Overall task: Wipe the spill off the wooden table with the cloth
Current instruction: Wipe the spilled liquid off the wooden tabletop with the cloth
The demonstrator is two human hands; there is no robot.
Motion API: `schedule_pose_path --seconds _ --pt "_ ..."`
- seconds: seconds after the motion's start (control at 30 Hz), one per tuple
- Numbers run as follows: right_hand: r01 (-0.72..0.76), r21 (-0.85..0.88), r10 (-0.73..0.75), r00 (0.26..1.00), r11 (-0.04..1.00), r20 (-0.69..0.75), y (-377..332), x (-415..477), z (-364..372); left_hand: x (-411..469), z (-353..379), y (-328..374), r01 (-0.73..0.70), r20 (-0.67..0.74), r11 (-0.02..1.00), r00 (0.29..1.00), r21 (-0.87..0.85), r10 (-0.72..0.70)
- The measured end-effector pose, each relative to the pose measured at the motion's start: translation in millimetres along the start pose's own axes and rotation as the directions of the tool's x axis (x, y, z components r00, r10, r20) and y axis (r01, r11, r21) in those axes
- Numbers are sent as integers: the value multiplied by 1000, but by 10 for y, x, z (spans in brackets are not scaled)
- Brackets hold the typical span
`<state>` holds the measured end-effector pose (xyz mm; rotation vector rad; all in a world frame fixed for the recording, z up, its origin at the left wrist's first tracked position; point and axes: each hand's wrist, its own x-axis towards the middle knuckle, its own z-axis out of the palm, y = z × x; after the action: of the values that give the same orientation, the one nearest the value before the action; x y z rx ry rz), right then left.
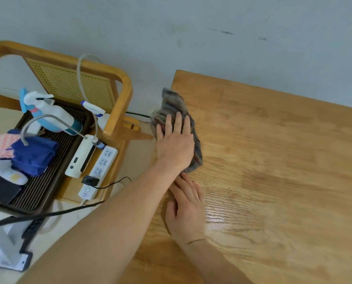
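Left hand: fingers straight, slightly spread, pressing flat on crumpled grey striped cloth. Right hand: open, flat on light wooden table, fingertips just beside cloth's near end. Cloth at table's left edge near far corner, partly overhanging. Wet sheen beside right hand. Bare tabletop stretches right.

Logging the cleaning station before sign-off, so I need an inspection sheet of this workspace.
Surface: wooden table, wet sheen beside the right hand.
Job's things: grey cloth at the table's left edge, partly overhanging.
Clutter: spray bottle and blue fabric on a tray beside the table.
Grips: left hand flat on the cloth; right hand flat on the table.
Cables: black plug in a power strip beside the tray.
Surroundings: wooden chair, grey wall.
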<state>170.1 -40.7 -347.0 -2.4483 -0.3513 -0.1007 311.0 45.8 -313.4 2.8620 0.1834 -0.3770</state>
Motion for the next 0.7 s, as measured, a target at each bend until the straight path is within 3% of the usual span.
schedule_pose_path --seconds 0.07,0.13,0.2,0.23,0.3,0.37,0.4,0.47,0.7 --pt "-42 206 61 994 978 -87 61 30 -139 -159 -38 125 -141 46 985 988 -95 146" --pt "-13 258 61 982 966 -177 118 169 -380 -295 -99 152 -179 -107 940 982 -290 154" --pt "62 157 -26 975 986 -222 159 440 -594 -441 -112 71 -63 -353 918 931 -391 -86" --pt "83 84 -67 983 993 -172 188 609 -639 -537 -76 11 34 -407 902 885 -429 -226" --pt "103 -93 -94 991 990 91 285 907 -600 -711 88 -59 168 -382 875 851 -453 -361" --pt "151 -250 -59 938 957 341 431 1109 -470 -841 271 -62 188 -328 917 893 -353 -309" --pt "180 -298 -48 915 937 400 507 1171 -405 -865 338 -64 159 -314 945 916 -286 -249" --pt "213 -349 -48 903 913 426 608 1303 -325 -827 374 -66 127 -281 970 942 -209 -184" --pt "181 -427 -35 944 886 327 775 2443 -206 -276 301 215 58 -199 981 975 -187 -96"
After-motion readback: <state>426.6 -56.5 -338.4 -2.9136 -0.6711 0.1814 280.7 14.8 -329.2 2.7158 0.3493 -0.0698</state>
